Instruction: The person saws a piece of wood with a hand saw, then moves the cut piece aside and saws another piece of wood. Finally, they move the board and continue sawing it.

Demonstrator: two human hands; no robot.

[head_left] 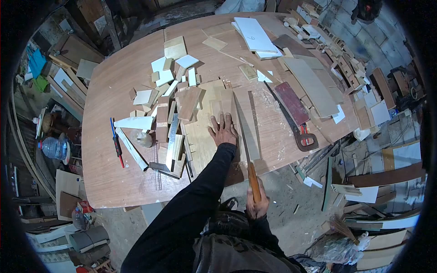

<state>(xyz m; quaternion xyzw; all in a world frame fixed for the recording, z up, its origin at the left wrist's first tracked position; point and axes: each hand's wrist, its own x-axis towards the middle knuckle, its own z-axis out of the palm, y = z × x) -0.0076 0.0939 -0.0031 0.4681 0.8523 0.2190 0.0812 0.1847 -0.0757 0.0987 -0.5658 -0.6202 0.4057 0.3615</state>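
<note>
My left hand (223, 130) lies flat, fingers spread, on a pale wooden board (200, 133) near the front edge of the table. In my right hand (257, 203) is the wooden handle of a handsaw (254, 179), with the fingers wrapped round it. Its long narrow blade points away from me, just right of my left hand and along the right side of the board. Whether the teeth touch the wood cannot be made out.
Wood offcuts (187, 102) and white pieces crowd the table (104, 100) left of the board. A second saw (306, 140) lies right, beside a maroon board (292, 103). A thin red-and-black tool (117, 142) rests left. Scraps litter the floor.
</note>
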